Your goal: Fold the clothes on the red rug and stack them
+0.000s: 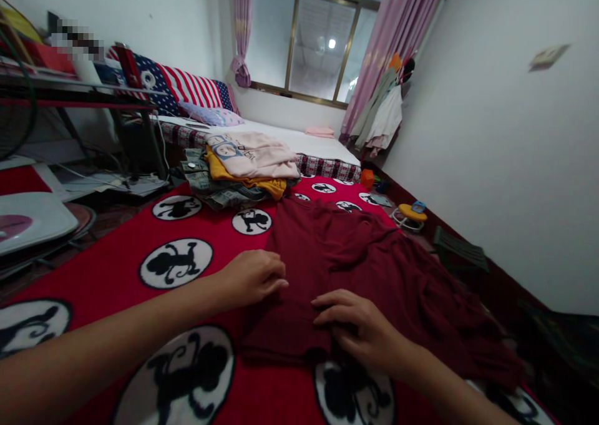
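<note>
A maroon garment (346, 256) is spread, somewhat wrinkled, over a red blanket (116, 259) with round white monkey patterns. Its kind is hard to make out. My left hand (255, 276) is at the garment's left edge, fingers curled in and thumb alongside. What those fingers hold, if anything, is hidden. Lower down, my right hand (362, 328) lies over the garment near its bottom hem, palm down with the fingers apart. Beyond the garment stands a pile of folded clothes, with a pale pink top (259, 153) above a mustard-yellow piece (229, 172) and patterned grey-green cloth (196, 175).
A desk (126, 103) with clutter and a dark red flask (128, 66) stands at the left. Behind are a daybed (285, 139) and a window. At right, a yellow-topped stool (412, 211) and a dark green stool (461, 249) stand along the wall.
</note>
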Demonstrator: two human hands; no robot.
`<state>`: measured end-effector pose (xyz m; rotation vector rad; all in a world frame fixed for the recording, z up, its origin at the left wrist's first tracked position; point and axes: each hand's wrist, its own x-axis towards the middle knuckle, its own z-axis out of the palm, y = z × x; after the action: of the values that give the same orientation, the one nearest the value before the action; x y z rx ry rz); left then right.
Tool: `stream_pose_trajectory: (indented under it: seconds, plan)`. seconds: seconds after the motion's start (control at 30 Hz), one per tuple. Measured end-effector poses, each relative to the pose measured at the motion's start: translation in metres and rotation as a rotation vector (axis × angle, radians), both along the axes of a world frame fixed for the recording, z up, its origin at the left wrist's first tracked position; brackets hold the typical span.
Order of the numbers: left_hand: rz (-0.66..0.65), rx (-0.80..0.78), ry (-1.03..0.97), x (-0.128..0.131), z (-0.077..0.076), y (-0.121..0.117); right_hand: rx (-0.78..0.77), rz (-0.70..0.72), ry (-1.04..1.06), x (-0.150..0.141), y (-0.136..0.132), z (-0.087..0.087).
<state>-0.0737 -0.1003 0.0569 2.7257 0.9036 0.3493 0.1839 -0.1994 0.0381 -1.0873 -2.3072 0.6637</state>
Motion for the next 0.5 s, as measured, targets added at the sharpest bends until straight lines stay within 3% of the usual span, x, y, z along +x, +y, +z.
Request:
stream_pose_trajectory:
  seconds: [0.13, 0.27, 0.43, 0.5]
  plan:
    - [0.000, 0.068, -0.186, 0.050, -0.019, 0.024, -0.161, -0.089, 0.094, -0.007, 0.008, 0.006]
    - [0.107, 0.093, -0.084, 0.081, -0.049, 0.042, -0.337, -0.248, 0.232, 0.010, 0.029, 0.014]
    - [0.146, 0.175, -0.055, 0.087, -0.067, 0.046, -0.114, -0.824, 0.408, 0.081, 0.089, 0.025]
    - [0.150, 0.192, -0.058, 0.086, -0.068, 0.046, -0.158, -1.040, 0.523, 0.109, 0.114, 0.027]
